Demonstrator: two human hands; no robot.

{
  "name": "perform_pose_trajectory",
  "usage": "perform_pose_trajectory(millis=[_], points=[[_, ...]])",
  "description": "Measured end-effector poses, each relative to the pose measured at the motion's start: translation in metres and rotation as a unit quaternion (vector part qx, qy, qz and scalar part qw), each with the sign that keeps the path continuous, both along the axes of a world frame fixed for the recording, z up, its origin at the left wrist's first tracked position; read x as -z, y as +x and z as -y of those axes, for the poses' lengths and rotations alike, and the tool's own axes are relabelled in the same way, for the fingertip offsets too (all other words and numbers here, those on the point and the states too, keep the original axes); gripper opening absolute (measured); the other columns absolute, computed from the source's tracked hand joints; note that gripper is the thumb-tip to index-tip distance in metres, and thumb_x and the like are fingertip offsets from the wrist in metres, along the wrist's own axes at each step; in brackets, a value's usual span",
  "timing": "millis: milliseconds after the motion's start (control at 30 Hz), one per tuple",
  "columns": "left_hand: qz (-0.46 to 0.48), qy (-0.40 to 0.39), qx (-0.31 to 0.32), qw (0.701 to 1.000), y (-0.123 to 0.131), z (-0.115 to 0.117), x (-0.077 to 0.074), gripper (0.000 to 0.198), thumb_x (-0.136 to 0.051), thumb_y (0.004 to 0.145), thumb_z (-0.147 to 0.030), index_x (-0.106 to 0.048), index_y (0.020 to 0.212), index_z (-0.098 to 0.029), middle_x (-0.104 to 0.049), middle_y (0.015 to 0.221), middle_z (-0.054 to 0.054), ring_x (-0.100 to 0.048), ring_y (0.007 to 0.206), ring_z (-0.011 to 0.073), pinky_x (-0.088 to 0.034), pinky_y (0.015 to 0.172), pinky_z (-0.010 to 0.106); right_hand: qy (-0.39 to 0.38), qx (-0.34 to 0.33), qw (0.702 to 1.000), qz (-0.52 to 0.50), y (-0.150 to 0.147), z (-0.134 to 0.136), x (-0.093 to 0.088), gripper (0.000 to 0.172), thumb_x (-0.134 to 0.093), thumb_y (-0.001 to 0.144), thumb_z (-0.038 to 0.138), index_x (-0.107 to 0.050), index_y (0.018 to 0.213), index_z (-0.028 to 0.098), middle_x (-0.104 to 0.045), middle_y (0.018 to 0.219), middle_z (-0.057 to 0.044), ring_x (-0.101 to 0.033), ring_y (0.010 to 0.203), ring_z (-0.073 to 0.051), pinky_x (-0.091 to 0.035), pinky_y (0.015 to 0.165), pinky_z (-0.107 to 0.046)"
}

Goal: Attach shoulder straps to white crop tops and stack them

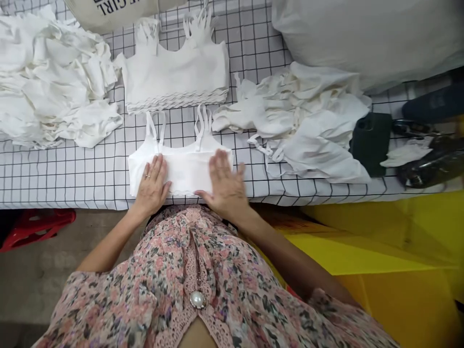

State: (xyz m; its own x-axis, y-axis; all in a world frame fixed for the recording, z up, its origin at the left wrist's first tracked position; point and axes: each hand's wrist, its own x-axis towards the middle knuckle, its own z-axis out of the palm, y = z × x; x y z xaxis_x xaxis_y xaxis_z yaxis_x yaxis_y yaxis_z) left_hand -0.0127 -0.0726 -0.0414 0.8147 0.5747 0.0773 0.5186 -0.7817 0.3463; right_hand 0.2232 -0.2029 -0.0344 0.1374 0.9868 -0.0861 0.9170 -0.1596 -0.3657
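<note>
A white bra top (186, 169) with thin straps lies flat at the table's front edge, straps pointing away from me. My left hand (151, 186) rests on its left part, fingers stretched out flat; a ring shows on one finger. On its right part lies my right hand (227, 186), fingers spread and slightly blurred by motion. Just beyond it sits a neat stack of white bra tops (176, 72), their wavy hems layered toward me and their straps bunched at the far side.
A heap of crumpled white garments (54, 82) is at left, another loose pile (308, 121) at right. Farther right are a dark phone (371, 142) and dark items. A large white bag (369, 38) stands at the back right. Yellow sheeting (362, 251) hangs below the grid-patterned tablecloth (72, 179).
</note>
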Motion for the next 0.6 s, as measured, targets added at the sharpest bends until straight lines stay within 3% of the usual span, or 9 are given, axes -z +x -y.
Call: perform_pose_trajectory(millis=[100, 200, 300, 400, 467, 500, 600], points=[[0.004, 0.000, -0.026, 1.000, 0.009, -0.005, 0.006, 0.075, -0.038, 0.114, -0.046, -0.009, 0.176, -0.016, -0.014, 0.182, 0.018, -0.013, 0.172, 0.0333, -0.018, 0.140, 0.062, -0.023, -0.063, 0.998, -0.015, -0.023, -0.027, -0.004, 0.094, -0.038, 0.106, 0.066, -0.013, 0.175, 0.008, -0.003, 0.180, -0.021, -0.006, 0.172, -0.036, -0.008, 0.136, -0.071], [-0.008, 0.009, -0.133, 0.991, -0.010, -0.012, 0.007, 0.089, -0.044, 0.109, -0.063, -0.005, 0.177, -0.020, -0.005, 0.183, 0.017, -0.008, 0.172, 0.0364, -0.014, 0.140, 0.065, -0.043, -0.031, 0.999, 0.004, -0.014, -0.024, 0.002, 0.095, -0.040, 0.106, 0.066, -0.017, 0.174, 0.003, -0.005, 0.180, -0.024, -0.009, 0.171, -0.038, -0.011, 0.134, -0.074], [-0.024, 0.014, -0.191, 0.981, -0.041, -0.019, 0.007, 0.094, -0.041, 0.107, -0.070, -0.012, 0.176, -0.014, -0.005, 0.183, 0.021, -0.005, 0.172, 0.0400, -0.007, 0.139, 0.067, -0.008, 0.027, 0.999, 0.020, 0.032, 0.003, 0.005, 0.089, -0.040, 0.107, 0.065, -0.029, 0.170, 0.002, -0.018, 0.178, -0.027, -0.020, 0.169, -0.043, -0.022, 0.128, -0.079], [0.014, 0.024, -0.199, 0.980, -0.053, -0.028, 0.006, 0.090, -0.044, 0.107, -0.068, -0.020, 0.175, -0.014, -0.011, 0.182, 0.023, -0.003, 0.171, 0.0426, 0.003, 0.136, 0.072, 0.126, 0.118, 0.984, 0.033, 0.095, 0.012, -0.013, 0.069, -0.032, 0.111, 0.055, -0.055, 0.156, 0.007, -0.053, 0.162, -0.026, -0.046, 0.156, -0.040, -0.041, 0.124, -0.067], [0.069, 0.033, -0.197, 0.977, -0.045, -0.034, 0.001, 0.084, -0.049, 0.108, -0.063, -0.025, 0.175, -0.018, -0.015, 0.181, 0.022, -0.004, 0.171, 0.0420, 0.005, 0.134, 0.073, 0.198, 0.198, 0.958, 0.057, 0.137, -0.003, -0.033, 0.058, -0.031, 0.113, 0.048, -0.067, 0.141, 0.012, -0.071, 0.137, -0.023, -0.061, 0.137, -0.036, -0.049, 0.117, -0.056], [0.098, 0.042, -0.192, 0.976, -0.037, -0.038, -0.003, 0.080, -0.053, 0.108, -0.059, -0.027, 0.174, -0.020, -0.017, 0.181, 0.021, -0.005, 0.171, 0.0410, 0.004, 0.135, 0.072, 0.207, 0.222, 0.950, 0.078, 0.156, -0.015, -0.043, 0.054, -0.035, 0.112, 0.046, -0.069, 0.137, 0.013, -0.071, 0.133, -0.022, -0.062, 0.133, -0.036, -0.050, 0.115, -0.054], [0.160, 0.088, -0.147, 0.972, -0.008, -0.048, -0.025, 0.070, -0.061, 0.107, -0.047, -0.038, 0.170, -0.027, -0.030, 0.178, 0.018, -0.015, 0.171, 0.0371, 0.000, 0.137, 0.068, 0.124, 0.219, 0.961, 0.116, 0.201, -0.060, -0.066, 0.052, -0.061, 0.101, 0.039, -0.063, 0.145, 0.013, -0.065, 0.142, -0.024, -0.055, 0.136, -0.041, -0.043, 0.116, -0.058]])
